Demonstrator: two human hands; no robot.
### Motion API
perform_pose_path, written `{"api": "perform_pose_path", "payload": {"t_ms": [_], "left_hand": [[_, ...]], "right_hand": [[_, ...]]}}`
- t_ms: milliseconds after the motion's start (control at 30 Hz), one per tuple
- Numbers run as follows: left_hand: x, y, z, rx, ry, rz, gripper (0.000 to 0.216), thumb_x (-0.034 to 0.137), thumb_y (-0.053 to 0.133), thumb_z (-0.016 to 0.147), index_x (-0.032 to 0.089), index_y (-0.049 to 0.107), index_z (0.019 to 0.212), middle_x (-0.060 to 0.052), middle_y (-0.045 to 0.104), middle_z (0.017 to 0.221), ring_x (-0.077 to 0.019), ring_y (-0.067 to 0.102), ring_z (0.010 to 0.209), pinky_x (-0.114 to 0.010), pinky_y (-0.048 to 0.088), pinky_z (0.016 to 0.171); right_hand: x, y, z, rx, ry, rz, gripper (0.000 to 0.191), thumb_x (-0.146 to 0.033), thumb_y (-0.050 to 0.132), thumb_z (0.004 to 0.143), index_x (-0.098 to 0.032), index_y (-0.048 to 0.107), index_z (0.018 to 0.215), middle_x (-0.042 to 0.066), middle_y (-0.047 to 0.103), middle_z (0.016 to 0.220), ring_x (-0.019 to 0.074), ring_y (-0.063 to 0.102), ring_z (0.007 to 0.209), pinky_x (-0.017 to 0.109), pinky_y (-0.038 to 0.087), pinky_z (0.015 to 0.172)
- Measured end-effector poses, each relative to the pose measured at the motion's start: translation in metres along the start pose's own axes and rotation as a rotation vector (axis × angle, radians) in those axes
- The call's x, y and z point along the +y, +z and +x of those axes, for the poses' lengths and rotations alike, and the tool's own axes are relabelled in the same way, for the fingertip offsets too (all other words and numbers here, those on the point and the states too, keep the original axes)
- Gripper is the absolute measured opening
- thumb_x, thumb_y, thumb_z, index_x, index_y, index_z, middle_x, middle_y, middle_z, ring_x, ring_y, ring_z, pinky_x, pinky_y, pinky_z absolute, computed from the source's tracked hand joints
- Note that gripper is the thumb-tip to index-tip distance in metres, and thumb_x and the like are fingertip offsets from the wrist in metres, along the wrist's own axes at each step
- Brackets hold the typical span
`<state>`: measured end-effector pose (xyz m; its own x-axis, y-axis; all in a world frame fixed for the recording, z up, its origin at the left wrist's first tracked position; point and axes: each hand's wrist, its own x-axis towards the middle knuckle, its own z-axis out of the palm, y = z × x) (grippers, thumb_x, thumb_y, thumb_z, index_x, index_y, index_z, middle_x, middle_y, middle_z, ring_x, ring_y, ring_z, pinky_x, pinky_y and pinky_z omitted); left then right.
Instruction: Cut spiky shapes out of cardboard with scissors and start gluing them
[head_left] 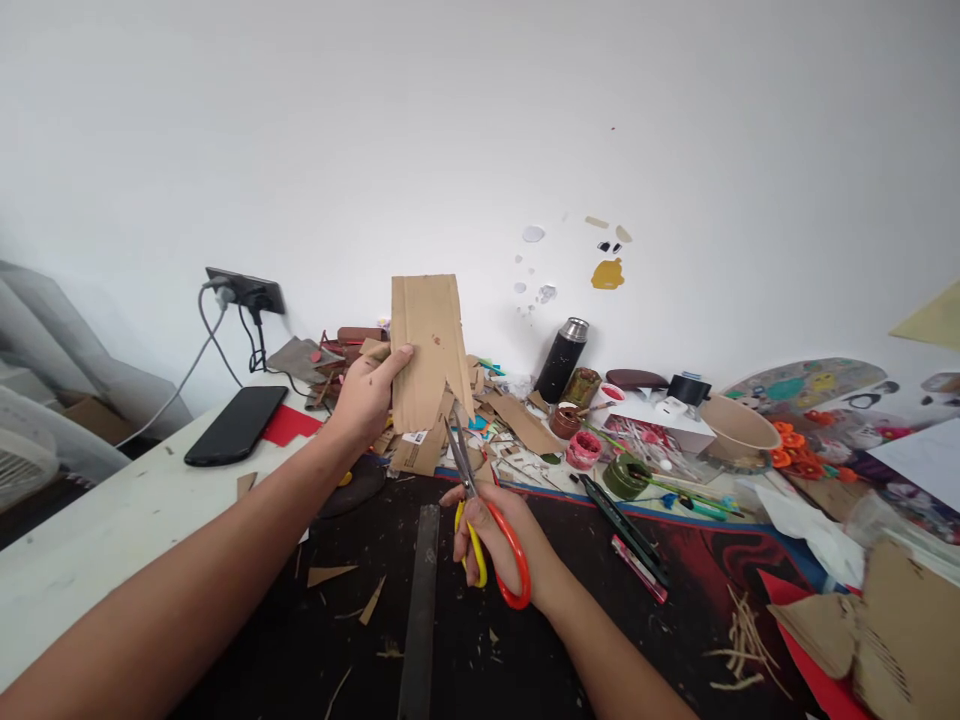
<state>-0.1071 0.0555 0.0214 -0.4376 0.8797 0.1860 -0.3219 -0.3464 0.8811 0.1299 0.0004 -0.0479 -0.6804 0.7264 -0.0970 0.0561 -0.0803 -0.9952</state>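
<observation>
My left hand (369, 392) grips a brown cardboard piece (427, 340) by its left edge, thumb in front, holding it upright above the desk. A notch is cut into the cardboard's lower edge, leaving a pointed strip at its right. In my right hand (499, 545) is a pair of scissors (466, 474) with one red and one yellow handle loop. The blades point up toward the notch; whether they touch the cardboard I cannot tell. Below, a dark metal ruler (421, 610) lies lengthwise on the black mat (360, 660), among small cardboard offcuts (331, 575).
A black phone (236, 425) lies at the left beside red paper (291, 426). Behind the mat are cardboard scraps (525, 422), a black flask (562, 360), paint jars (583, 450) and a beige bowl (741, 428). A green cutter (622, 528) rests at the right.
</observation>
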Motion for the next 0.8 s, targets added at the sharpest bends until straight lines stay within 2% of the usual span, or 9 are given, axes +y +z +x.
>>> {"api": "perform_pose_path", "payload": {"t_ms": [133,333,567,700,800], "left_hand": [[0.001,0.001,0.001,0.036,0.002,0.012,0.042,0.044,0.090,0.074,0.016,0.076,0.102,-0.013,0.082,0.097,-0.0327,0.080,0.094,-0.039,0.068,0.077],[0.002,0.006,-0.005,-0.020,-0.011,0.030,0.040,0.045,0.091,0.073,0.016,0.076,0.096,-0.012,0.082,0.092,-0.0336,0.080,0.096,-0.040,0.068,0.078],[0.003,0.013,-0.018,-0.086,-0.008,0.114,0.044,0.051,0.093,0.072,0.016,0.079,0.093,-0.012,0.083,0.091,-0.0328,0.080,0.086,-0.038,0.066,0.071],[-0.002,0.012,-0.017,-0.143,-0.011,0.125,0.046,0.054,0.093,0.073,0.016,0.080,0.096,-0.012,0.083,0.093,-0.0315,0.080,0.085,-0.038,0.067,0.074],[-0.003,0.013,-0.018,-0.132,0.000,0.138,0.046,0.053,0.092,0.073,0.016,0.080,0.096,-0.012,0.084,0.094,-0.0322,0.080,0.087,-0.039,0.067,0.076]], "right_hand": [[0.002,0.004,-0.003,-0.027,0.010,-0.057,0.075,-0.082,0.062,0.093,-0.014,0.067,0.123,-0.002,0.063,0.063,0.0124,0.057,0.040,0.020,0.047,0.041],[-0.002,0.009,-0.006,-0.005,-0.018,-0.096,0.060,-0.070,0.063,0.098,-0.015,0.069,0.118,-0.004,0.059,0.061,0.0114,0.055,0.042,0.020,0.048,0.042],[-0.001,0.010,-0.007,0.002,-0.014,-0.119,0.053,-0.067,0.064,0.100,-0.016,0.070,0.113,-0.005,0.057,0.060,0.0108,0.054,0.042,0.019,0.047,0.043],[0.001,0.010,-0.007,0.006,-0.013,-0.115,0.051,-0.068,0.064,0.100,-0.018,0.070,0.112,-0.006,0.056,0.059,0.0111,0.054,0.043,0.020,0.047,0.043],[0.000,0.011,-0.007,0.021,-0.016,-0.124,0.050,-0.066,0.064,0.101,-0.019,0.070,0.114,-0.006,0.056,0.059,0.0115,0.054,0.043,0.020,0.046,0.042]]}}
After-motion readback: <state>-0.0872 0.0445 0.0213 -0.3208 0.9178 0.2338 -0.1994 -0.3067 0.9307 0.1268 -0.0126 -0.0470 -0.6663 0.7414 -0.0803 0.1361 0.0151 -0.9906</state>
